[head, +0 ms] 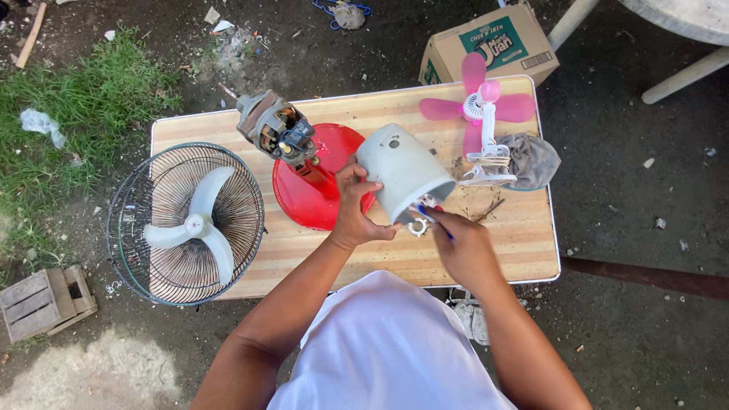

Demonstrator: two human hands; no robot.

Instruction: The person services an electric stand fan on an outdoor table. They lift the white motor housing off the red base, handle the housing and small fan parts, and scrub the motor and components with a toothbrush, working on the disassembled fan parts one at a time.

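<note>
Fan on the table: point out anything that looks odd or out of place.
The red fan is in pieces: its motor sits bare, the grey housing is off and held in the left hand, and the wire guard with its blade overhangs the table edge.

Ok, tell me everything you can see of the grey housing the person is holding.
The grey housing is a smooth, plastic-looking shell, rounded and closed at its upper left end and open at its lower right. A small dark hole marks its top. It is tilted above the wooden table. The left hand grips its side; the right hand holds a blue-handled tool to small white fittings at the open end.
</note>
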